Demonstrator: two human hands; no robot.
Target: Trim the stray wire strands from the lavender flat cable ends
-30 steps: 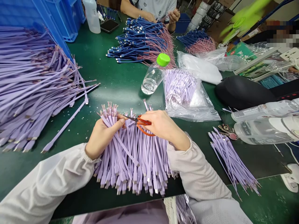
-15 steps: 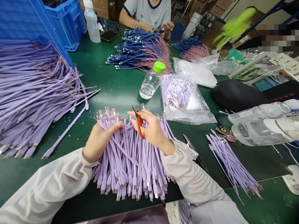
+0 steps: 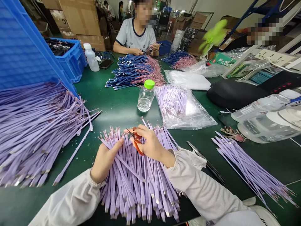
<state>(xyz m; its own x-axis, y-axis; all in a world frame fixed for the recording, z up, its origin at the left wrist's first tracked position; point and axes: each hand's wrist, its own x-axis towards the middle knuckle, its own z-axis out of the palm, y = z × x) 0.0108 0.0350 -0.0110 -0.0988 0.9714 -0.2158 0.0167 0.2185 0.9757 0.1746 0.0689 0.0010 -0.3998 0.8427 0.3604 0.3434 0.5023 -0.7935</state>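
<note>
A thick pile of flat purple USB cables (image 3: 131, 188) lies in front of me, metal plugs toward me and stripped wire ends pointing away. My left hand (image 3: 107, 158) is closed on some of these cables near their wire ends, thumb on top. My right hand (image 3: 150, 142) grips small scissors with orange handles (image 3: 138, 146) just above the pile. Their dark blades point left, toward the wire ends by my left thumb. Some of my right fingers are hidden behind the scissors and the hand itself.
Left, a larger heap of purple cables (image 3: 35, 131) spills from a blue crate (image 3: 28, 47). Ahead stand a green-capped bottle (image 3: 145, 102) and a plastic bag of cables (image 3: 188, 116). Tweezers (image 3: 207, 161) and a smaller cable bundle (image 3: 249, 169) lie right. Across the table, a person (image 3: 136, 36) handles blue-and-pink cables.
The camera view has tilted up, so the table's things appear lower and more of the room shows. The scissors' blades have turned further left, toward my left thumb. Both hands keep their holds.
</note>
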